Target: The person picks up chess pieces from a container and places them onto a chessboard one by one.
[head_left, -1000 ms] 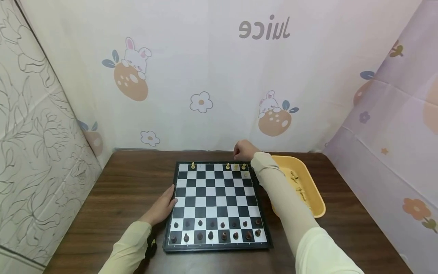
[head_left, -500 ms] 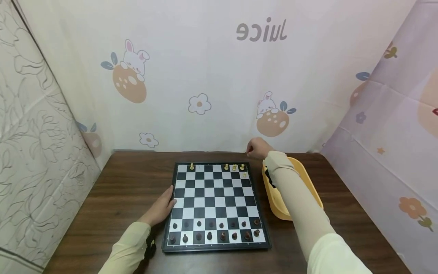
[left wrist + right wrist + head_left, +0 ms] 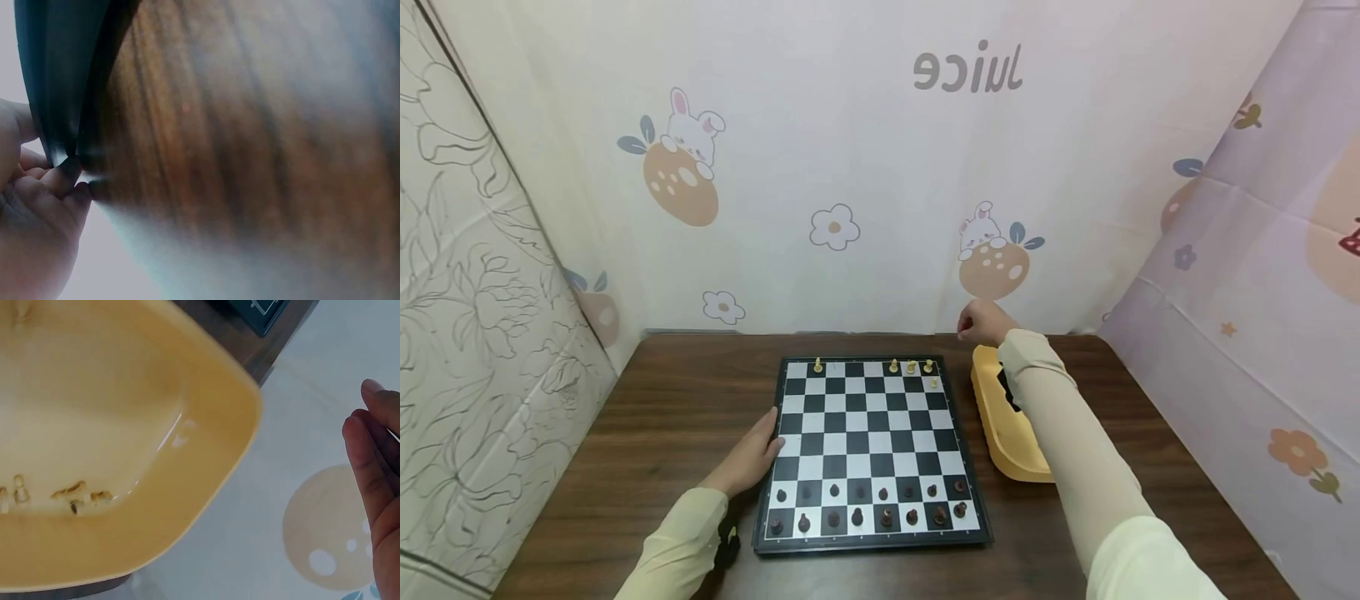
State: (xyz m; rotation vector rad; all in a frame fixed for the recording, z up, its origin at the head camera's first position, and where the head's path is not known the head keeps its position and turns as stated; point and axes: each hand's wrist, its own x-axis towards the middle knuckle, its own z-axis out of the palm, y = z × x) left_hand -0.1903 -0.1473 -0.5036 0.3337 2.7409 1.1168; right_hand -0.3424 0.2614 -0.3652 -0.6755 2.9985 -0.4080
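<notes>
A black-and-white chessboard (image 3: 865,433) lies on the table. My left hand (image 3: 747,457) grips its left edge, thumb over the rim; in the left wrist view the fingertips (image 3: 65,175) press against the board's dark side. My right hand (image 3: 987,322) hovers beyond the far end of the yellow tray (image 3: 1000,417), loosely bent, with nothing between thumb and fingers (image 3: 361,444). Inside the tray lie several pale gold chess pieces (image 3: 78,490). Along the board's far row stand a few gold pieces (image 3: 912,367), with one lone gold piece (image 3: 817,365) further left.
Two rows of dark chess pieces (image 3: 857,517) fill the near side of the board. The brown wooden table (image 3: 685,400) ends at a patterned curtain (image 3: 850,167) behind, and similar cloths hang left and right.
My right hand has moved right, from behind the board's far right corner to beyond the tray's far end. My left hand stays at the board's edge.
</notes>
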